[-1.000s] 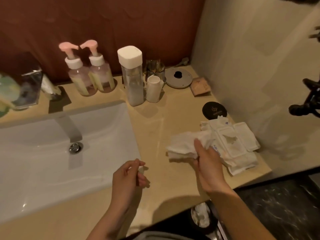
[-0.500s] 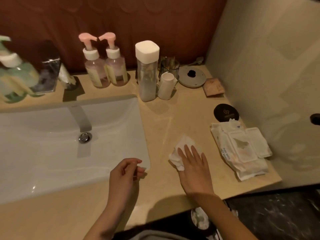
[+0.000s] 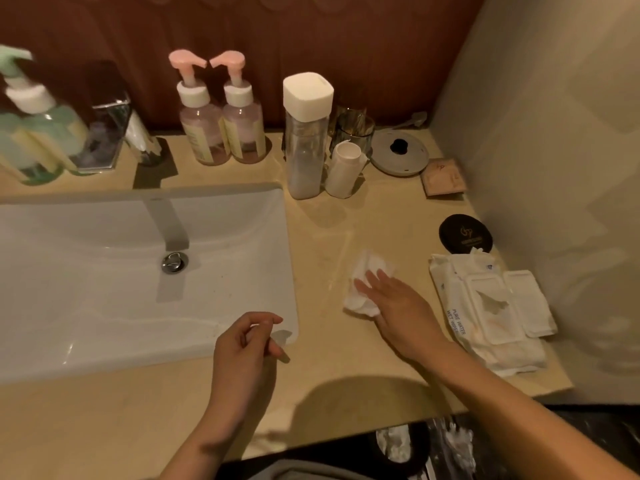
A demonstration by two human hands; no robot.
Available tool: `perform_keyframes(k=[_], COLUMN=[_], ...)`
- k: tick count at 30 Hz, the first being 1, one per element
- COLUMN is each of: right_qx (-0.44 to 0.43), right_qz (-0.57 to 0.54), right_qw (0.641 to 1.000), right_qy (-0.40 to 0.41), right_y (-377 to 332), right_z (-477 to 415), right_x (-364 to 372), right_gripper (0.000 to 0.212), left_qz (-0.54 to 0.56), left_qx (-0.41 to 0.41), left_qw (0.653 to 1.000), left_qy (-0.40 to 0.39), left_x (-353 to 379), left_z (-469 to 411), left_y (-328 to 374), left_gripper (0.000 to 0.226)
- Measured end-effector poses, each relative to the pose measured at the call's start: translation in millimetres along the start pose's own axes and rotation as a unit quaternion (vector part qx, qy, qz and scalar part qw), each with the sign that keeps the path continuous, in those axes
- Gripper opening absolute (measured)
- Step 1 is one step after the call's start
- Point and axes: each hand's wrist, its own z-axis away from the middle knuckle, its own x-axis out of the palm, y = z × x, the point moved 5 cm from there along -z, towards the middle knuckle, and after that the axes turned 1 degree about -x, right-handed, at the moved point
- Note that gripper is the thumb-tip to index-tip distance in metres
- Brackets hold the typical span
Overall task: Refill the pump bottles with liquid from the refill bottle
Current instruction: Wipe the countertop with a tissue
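Note:
Two pink-topped pump bottles stand side by side at the back of the counter, pumps fitted. To their right is a tall clear bottle with a white square cap, and a small white bottle leans next to it. My right hand presses flat, fingers straight, on a crumpled white wet wipe on the counter. My left hand hovers at the sink's front right corner, fingers loosely curled, pinching a small pale scrap.
A white sink with a faucet fills the left. A green pump bottle stands far left. An open wet-wipe pack, a black round lid, a grey disc and a glass sit right. A bin is below.
My right hand pulled a wipe from the pack, carried it left onto the counter and now presses it flat, sliding slightly farther. My left hand stayed near the sink corner.

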Motion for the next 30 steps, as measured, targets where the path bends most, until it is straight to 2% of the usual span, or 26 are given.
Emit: perform_keyframes(k=[3, 7, 10, 12, 15, 18, 21, 23, 26, 27, 30], right_qx=[0.047, 0.033, -0.028, -0.089, -0.150, -0.222, -0.263, -0.232, -0.139, -0.098, 0.003], right_qz=[-0.045, -0.026, -0.022, -0.008, 0.023, 0.036, 0.066, 0.063, 0.044, 0.040, 0.029], right_qw=[0.998, 0.998, 0.999, 0.995, 0.988, 0.974, 0.962, 0.970, 0.988, 0.992, 0.997], right_qy=[0.011, 0.036, 0.039, 0.045, 0.015, 0.009, -0.033, -0.046, -0.052, -0.065, -0.072], right_y=[14.1, 0.6, -25.3, -41.1, -49.6, -40.2, -24.3, -14.3, 0.1, 2.3, -9.8], right_z=[-46.9, -77.7, -63.0, -39.5, -0.6, 33.3, 33.3, 12.6, -36.7, -52.2, -84.4], right_x=[-0.8, 8.0, 11.3, 11.5, 17.2, 19.7, 10.8, 3.4, -4.2, -3.4, 5.1], right_gripper=[0.054, 0.060, 0.063, 0.055, 0.059, 0.056, 0.074, 0.071, 0.057, 0.055, 0.055], left_qz=[0.015, 0.040, 0.038, 0.023, 0.000, -0.108, -0.253, -0.351, -0.513, -0.530, -0.539], left_qx=[-0.017, -0.028, -0.026, -0.019, -0.012, 0.025, 0.030, 0.007, -0.036, -0.049, -0.066], left_qw=[0.999, 0.997, 0.996, 0.997, 0.998, 0.994, 0.966, 0.928, 0.828, 0.812, 0.800], left_qy=[0.029, 0.064, 0.077, 0.073, 0.067, 0.024, -0.056, -0.123, -0.223, -0.238, -0.255], left_x=[-5.8, -11.4, -15.7, -16.3, -16.1, -14.7, -11.1, -6.1, -5.0, -7.6, -10.9], left_z=[3.6, 4.9, 4.4, 4.1, 5.4, 0.9, -10.3, -19.3, -31.4, -34.1, -40.2], left_y=[-2.4, -9.1, -12.8, -14.2, -16.4, -17.9, -23.1, -28.5, -41.8, -43.9, -43.3], left_gripper=[0.021, 0.021, 0.022, 0.022, 0.023, 0.024, 0.035, 0.045, 0.049, 0.049, 0.051])
